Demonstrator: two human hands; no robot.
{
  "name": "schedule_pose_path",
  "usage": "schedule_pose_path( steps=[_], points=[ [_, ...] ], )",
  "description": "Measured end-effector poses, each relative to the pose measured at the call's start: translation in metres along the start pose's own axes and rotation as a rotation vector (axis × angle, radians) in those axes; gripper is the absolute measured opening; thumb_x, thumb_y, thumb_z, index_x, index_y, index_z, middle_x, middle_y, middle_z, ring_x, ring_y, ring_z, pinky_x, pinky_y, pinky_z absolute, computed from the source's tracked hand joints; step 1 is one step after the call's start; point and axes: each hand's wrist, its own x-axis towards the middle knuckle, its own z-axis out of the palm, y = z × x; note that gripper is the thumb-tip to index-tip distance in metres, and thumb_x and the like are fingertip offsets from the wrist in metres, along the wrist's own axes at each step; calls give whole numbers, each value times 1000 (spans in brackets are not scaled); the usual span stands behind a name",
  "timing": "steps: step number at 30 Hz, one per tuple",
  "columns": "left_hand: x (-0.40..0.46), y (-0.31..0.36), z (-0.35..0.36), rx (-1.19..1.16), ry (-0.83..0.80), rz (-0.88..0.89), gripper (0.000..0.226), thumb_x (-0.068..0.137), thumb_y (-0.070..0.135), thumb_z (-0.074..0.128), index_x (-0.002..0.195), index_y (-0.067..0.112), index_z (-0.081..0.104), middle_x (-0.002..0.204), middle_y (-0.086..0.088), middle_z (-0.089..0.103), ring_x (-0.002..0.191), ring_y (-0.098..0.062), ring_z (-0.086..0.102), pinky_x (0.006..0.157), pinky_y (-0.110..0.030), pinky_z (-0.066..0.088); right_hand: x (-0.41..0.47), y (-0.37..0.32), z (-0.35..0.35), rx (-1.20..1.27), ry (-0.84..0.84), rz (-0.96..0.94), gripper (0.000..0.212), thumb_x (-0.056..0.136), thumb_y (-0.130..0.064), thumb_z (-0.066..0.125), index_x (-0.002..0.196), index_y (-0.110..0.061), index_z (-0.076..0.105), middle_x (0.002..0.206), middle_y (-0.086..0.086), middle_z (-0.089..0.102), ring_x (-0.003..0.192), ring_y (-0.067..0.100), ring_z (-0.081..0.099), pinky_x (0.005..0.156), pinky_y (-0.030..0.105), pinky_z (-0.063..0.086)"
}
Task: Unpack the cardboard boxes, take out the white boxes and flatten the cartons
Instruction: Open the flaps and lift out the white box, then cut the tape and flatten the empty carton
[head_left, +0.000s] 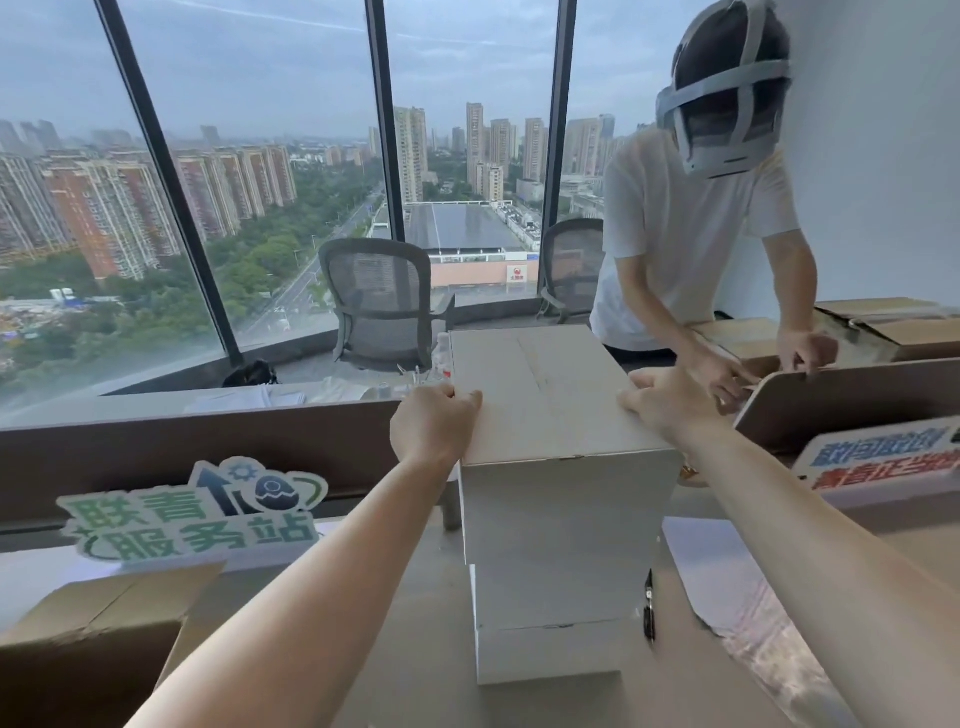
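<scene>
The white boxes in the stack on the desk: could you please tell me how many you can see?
3: top white box, held by both hands; middle white box; bottom white box. Others may be hidden behind.

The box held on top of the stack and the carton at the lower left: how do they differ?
The held box is pale and shut, standing high on the stack; the carton is brown, low on the desk, its flaps open. Both hands, left hand and right hand, hold the box; nothing touches the carton. Both are cardboard.
</scene>
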Motion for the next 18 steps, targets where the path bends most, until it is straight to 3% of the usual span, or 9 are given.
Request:
schedule_pose_path(
  steps=[5,7,8,9,11,14,18],
  points=[
    [-1,-6,-2,-91,-60,4,27,88,42,56,96,24,74,89,5,74,89,-22,67,85,-35,52,-5,-9,-3,-132,-43,-29,30,85,-25,53,58,-18,45,61,-2,51,72,26,51,63,34,32],
    [-3,-16,-4,-231,-126,2,28,88,42,56,104,26,73,95,7,74,94,-19,68,89,-39,54,-15,-20,0,-219,-10,-83,19,85,-28,49,66,-22,51,69,0,54,80,29,53,65,35,36],
    [-6,-22,-6,-325,-152,-6,31,87,42,58,108,26,73,97,7,74,94,-18,68,90,-41,55,-20,-25,4,-249,27,-137,15,85,-29,49,81,-24,62,82,3,63,90,31,56,73,37,41],
    [-10,-28,-9,-415,-170,-11,32,88,41,60,112,24,72,96,5,74,92,-17,69,88,-41,57,-28,-32,10,-263,76,-191,25,89,-29,49,105,-23,68,102,6,69,104,33,58,83,39,44],
    [-22,-40,-19,-510,-200,-3,29,93,35,62,116,18,71,92,1,72,85,-15,65,81,-37,57,-49,-50,27,-231,147,-311,39,96,-25,52,133,-16,61,132,7,63,126,29,53,99,35,41],
    [-43,-66,-43,-516,-204,28,20,96,28,61,111,20,71,98,-6,73,86,-16,66,81,-40,58,-92,-76,62,-113,98,-508,33,96,-21,55,127,-15,66,131,3,64,126,20,56,102,27,40],
    [-63,-124,-86,-427,-197,58,17,96,25,60,107,23,73,97,-1,74,86,-14,67,73,-31,56,-152,-98,123,0,46,-686,23,93,-17,61,112,-17,74,115,-2,72,107,15,66,90,25,48]
  ],
)
